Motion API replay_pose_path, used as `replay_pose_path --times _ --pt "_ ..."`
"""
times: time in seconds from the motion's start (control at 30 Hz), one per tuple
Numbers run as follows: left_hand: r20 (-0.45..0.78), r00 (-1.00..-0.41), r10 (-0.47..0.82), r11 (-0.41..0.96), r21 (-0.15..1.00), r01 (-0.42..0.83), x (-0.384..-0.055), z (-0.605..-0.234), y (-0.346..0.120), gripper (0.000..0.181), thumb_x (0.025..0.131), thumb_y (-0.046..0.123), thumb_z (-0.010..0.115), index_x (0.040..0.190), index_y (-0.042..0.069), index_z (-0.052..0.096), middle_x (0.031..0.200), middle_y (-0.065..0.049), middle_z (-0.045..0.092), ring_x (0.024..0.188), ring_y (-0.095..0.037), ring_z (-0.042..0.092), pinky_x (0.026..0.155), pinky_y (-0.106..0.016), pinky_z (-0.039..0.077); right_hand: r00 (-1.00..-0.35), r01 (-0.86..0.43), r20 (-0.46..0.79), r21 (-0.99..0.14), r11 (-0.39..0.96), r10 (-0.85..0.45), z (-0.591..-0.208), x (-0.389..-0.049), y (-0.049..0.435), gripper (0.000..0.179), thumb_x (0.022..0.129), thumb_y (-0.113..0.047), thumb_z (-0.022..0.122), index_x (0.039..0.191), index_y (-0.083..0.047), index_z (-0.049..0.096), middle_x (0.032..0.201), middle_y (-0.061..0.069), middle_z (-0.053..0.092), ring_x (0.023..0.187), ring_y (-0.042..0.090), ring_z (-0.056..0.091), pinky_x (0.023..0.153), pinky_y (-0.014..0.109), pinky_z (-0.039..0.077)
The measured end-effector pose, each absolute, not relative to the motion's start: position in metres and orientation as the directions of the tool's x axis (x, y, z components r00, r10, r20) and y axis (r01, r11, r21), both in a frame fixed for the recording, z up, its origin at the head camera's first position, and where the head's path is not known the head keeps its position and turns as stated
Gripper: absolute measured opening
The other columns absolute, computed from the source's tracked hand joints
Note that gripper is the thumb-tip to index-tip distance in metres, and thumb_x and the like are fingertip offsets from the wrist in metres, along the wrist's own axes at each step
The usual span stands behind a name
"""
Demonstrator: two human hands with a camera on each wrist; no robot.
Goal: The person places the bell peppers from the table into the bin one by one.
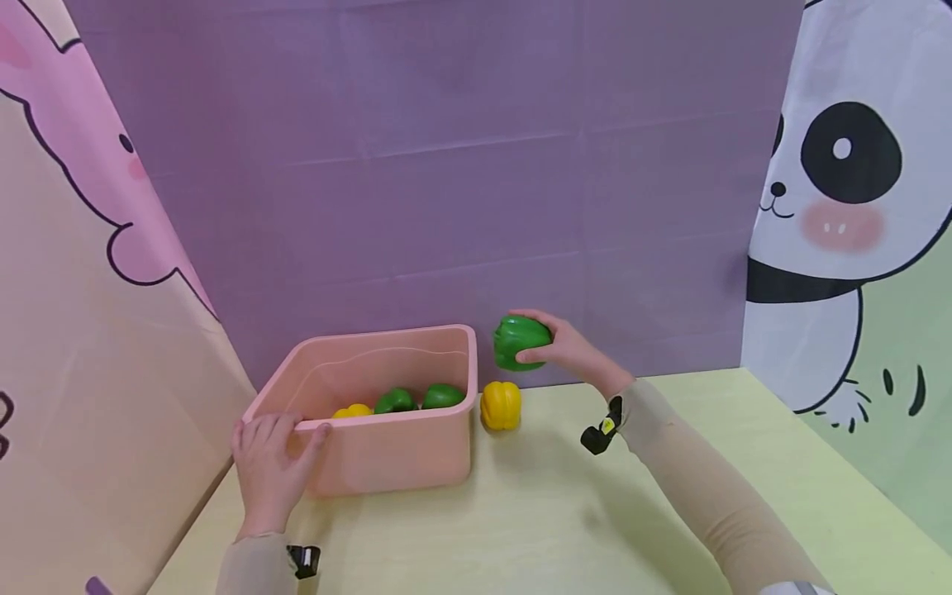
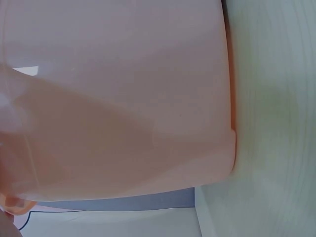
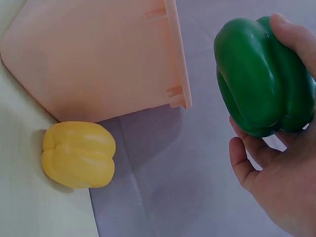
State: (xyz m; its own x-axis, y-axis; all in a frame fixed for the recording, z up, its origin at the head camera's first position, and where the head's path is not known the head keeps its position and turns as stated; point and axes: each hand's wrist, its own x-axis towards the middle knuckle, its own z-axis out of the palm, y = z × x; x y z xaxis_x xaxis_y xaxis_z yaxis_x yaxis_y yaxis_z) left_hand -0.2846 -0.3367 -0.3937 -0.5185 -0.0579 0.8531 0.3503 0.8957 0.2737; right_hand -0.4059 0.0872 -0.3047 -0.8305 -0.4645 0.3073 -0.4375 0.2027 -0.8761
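Note:
My right hand (image 1: 568,347) grips a green bell pepper (image 1: 521,341) in the air, just right of the pink bin's upper corner. In the right wrist view, thumb and fingers wrap around the same green pepper (image 3: 264,74). At the bin's front left corner my left hand (image 1: 269,463) holds the rim, fingers curled over the edge. The pink bin (image 1: 394,454) stands on the table; inside, a yellow pepper (image 1: 353,411) and two green peppers, one in the middle (image 1: 395,401) and one at the right (image 1: 443,396), show above the front wall.
A yellow bell pepper (image 1: 502,406) lies on the table (image 1: 535,512) beside the bin's right wall, below the held pepper. Behind the bin hangs a purple cloth (image 1: 476,182). Printed panels stand at both sides, the right one with a panda (image 1: 833,215).

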Motion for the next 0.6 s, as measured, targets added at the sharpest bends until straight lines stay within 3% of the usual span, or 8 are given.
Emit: replay_pose_path --times 0.6 --pt "0.872 -0.487 -0.05 0.893 0.257 0.369 -0.285 -0.393 -0.336 0.04 0.085 0.041 0.069 0.096 0.003 0.064 0.094 -0.018 0.061 0.101 -0.04 0.046 0.111 -0.059 0.01 -0.82 -0.443 0.305 -0.874 0.2 -0.484 -0.295 -0.412 0.065 0.068 0.081 -0.023 0.078 0.141 -0.029 0.048 0.131 0.005 0.053 0.11 0.029 0.054 0.092 0.043 0.047"
